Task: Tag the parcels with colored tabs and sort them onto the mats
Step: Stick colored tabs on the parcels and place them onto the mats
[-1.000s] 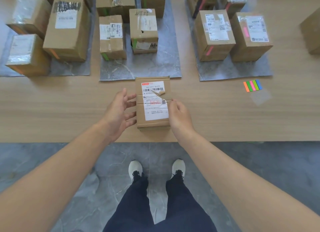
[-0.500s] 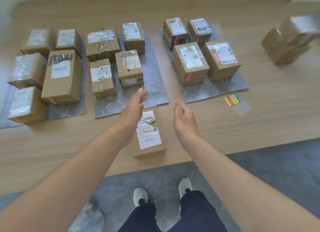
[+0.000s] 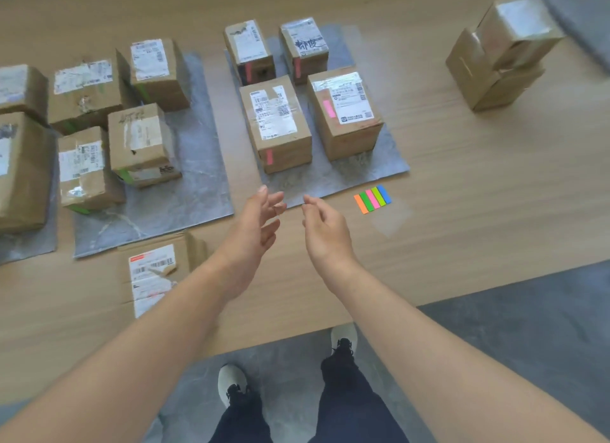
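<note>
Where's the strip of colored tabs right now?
In the head view the colored tabs lie right of centre on the wooden table, just in front of the mat holding pink-tagged parcels, slightly right of the right hand.

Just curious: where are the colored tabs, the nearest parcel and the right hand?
colored tabs [image 3: 372,199], head view, pink strip
nearest parcel [image 3: 150,276], head view, white label
right hand [image 3: 325,234], head view, back

Labelled cardboard parcel [image 3: 155,271] flat on table, colored tabs [image 3: 372,198] well right
</note>
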`<action>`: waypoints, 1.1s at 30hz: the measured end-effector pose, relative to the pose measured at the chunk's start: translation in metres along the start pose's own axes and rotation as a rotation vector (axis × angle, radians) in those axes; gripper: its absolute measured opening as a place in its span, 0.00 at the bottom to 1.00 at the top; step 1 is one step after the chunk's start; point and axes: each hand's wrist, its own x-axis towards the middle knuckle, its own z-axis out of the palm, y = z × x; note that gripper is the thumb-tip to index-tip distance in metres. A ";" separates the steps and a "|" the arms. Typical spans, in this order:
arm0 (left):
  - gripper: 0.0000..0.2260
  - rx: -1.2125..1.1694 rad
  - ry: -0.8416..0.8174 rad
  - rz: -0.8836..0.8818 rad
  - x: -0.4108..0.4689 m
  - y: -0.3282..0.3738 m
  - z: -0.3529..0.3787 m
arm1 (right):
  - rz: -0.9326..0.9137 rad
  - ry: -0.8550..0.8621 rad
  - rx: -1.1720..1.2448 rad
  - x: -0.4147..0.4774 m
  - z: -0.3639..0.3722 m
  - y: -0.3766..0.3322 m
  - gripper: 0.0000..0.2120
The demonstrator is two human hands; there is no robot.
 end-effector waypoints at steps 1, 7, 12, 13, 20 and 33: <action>0.23 -0.005 0.000 -0.015 0.006 0.000 0.015 | 0.004 -0.004 -0.011 0.009 -0.015 0.002 0.25; 0.24 -0.019 -0.014 -0.071 0.035 0.000 0.083 | 0.012 0.033 -0.022 0.054 -0.088 0.019 0.24; 0.25 -0.004 -0.024 -0.110 0.055 -0.005 0.113 | 0.057 0.070 -0.025 0.084 -0.115 0.037 0.18; 0.26 0.014 -0.034 -0.107 0.058 -0.007 0.118 | 0.063 0.068 -0.030 0.088 -0.119 0.040 0.16; 0.29 0.118 -0.090 -0.102 0.091 -0.017 0.136 | -0.102 0.100 -0.313 0.131 -0.157 0.062 0.08; 0.24 0.112 -0.100 -0.166 0.129 -0.021 0.141 | -0.390 -0.114 -0.570 0.185 -0.164 0.081 0.16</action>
